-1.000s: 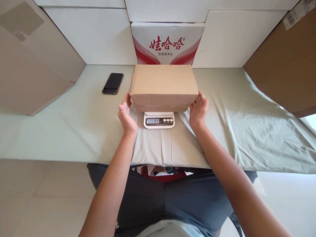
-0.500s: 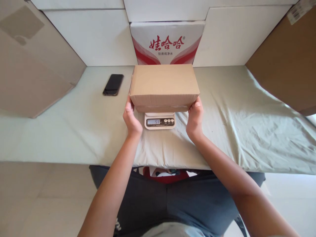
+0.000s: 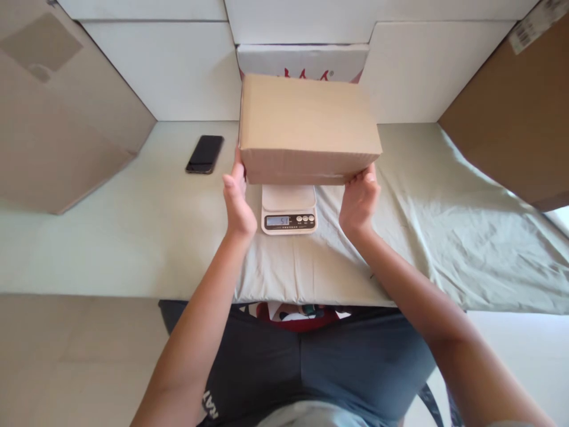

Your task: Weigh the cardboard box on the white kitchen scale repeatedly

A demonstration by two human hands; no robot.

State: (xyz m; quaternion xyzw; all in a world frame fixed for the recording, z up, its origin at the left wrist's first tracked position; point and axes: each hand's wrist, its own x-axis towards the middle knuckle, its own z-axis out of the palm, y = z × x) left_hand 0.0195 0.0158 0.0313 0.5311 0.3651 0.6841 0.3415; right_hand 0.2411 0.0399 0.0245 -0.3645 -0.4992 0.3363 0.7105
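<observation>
A brown cardboard box is held up between my two hands, slightly tilted, above a white digital scale. My left hand grips the box's left end, its fingers partly hidden behind it. At the lower right corner, my right hand has its fingers under and around the box. The scale's near part shows below the box, with a lit display reading about 51 and several round buttons; its far part is hidden.
The bench carries a pale green cloth. A black phone lies left of the box. Large cardboard boxes stand at the left and right. Behind is a white box with red lettering against white panels.
Both hands have raised the cardboard box and shifted it away and a little to the right. More of the scale's platform shows, and more of the lettered box behind is covered.
</observation>
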